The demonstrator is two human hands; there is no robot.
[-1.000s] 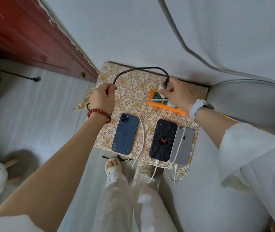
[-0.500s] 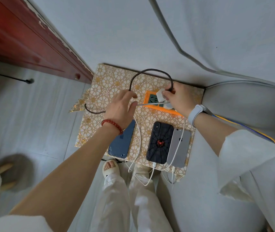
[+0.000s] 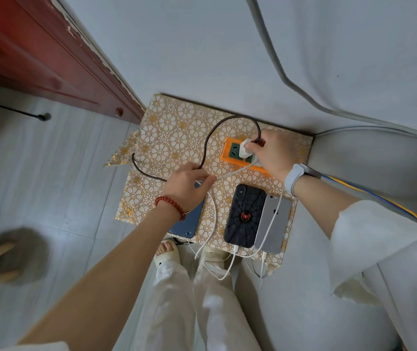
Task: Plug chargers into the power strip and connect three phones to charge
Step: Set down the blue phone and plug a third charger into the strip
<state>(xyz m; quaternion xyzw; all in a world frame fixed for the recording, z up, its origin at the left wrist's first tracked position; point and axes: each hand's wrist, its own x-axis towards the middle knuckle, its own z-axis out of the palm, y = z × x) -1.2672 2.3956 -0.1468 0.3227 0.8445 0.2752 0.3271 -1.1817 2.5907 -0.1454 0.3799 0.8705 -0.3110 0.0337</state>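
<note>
right hand (image 3: 272, 153): pinches white charger (image 3: 246, 150) on strip (image 3: 230, 150) | left hand (image 3: 185, 184): fingers curled round white cable (image 3: 230, 174), over blue phone (image 3: 188, 224) | black cable (image 3: 217, 130) loops between hands

Left wrist: a bracelet (image 3: 170, 203) of round red beads circled it.
Right wrist: a pale blue-grey band (image 3: 294, 179) — smooth and wide — sat there.
Sleeves: wide, loose, off-white sleeves (image 3: 369, 249); the right one had a frayed, lacy edge.
Legs: light cream trousers (image 3: 177, 300) — softly creased.
Feet: cream open-toed sandals (image 3: 163, 254), toes showing.
</note>
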